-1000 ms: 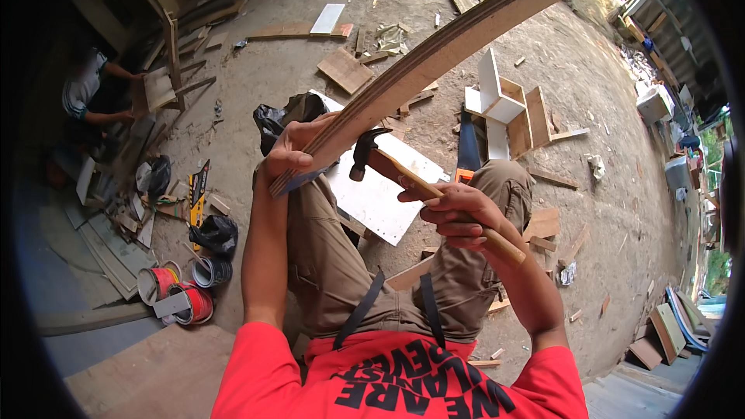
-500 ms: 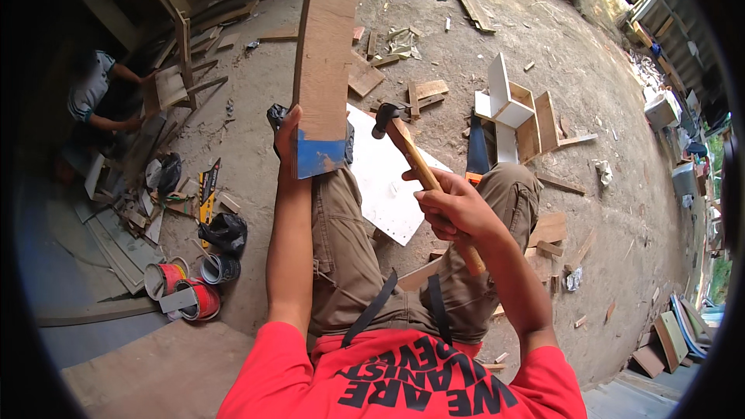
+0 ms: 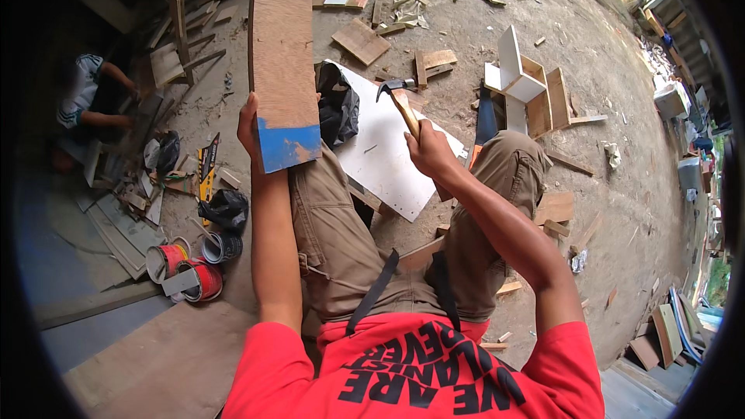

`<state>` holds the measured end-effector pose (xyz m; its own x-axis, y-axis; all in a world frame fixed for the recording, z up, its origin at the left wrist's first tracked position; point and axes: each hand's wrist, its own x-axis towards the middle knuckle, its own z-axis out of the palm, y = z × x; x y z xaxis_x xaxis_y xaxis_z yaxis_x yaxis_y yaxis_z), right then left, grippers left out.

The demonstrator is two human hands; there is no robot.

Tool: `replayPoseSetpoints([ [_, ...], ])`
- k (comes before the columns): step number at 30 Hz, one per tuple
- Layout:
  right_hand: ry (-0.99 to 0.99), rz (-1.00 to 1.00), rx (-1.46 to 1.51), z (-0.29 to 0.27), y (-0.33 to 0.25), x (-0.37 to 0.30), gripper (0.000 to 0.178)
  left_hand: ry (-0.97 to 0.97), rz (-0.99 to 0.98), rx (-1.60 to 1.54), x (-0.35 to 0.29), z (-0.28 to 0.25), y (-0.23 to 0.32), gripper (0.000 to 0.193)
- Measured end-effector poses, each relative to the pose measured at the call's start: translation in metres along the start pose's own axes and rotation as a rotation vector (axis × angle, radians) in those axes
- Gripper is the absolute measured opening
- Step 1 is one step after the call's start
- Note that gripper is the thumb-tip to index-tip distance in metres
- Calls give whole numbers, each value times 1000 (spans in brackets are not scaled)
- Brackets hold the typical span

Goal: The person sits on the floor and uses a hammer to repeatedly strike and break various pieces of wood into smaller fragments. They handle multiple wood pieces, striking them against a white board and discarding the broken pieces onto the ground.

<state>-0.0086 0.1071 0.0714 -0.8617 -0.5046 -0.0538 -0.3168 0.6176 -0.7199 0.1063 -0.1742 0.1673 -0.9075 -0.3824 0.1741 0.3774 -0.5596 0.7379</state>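
L hand [image 3: 249, 130] prob. grips plank [image 3: 284, 54]; R hand [image 3: 431, 150], hammer [image 3: 403, 107].

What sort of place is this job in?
Probably a makeshift woodworking yard or workshop: the right hand holds a hammer, the left hand holds a long board, and wood scraps lie scattered over the ground.

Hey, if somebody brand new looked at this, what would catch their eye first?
Probably the long wooden board with its blue-painted end, gripped upright in the picture by the left hand, left of centre. Next, the hammer in the right hand, near the middle, and the bright red shirt along the bottom.
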Motion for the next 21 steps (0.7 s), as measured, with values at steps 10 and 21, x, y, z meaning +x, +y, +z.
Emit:
replayPoseSetpoints([
  [10, -135, -63, -272, 30, 8, -7, 37, -1, -25, -29, -16, -1, 11, 84],
  [21, -57, -1031, -759, 66, 9, 30, 21, 6, -18, -41, -27, -14, 27, 78],
])
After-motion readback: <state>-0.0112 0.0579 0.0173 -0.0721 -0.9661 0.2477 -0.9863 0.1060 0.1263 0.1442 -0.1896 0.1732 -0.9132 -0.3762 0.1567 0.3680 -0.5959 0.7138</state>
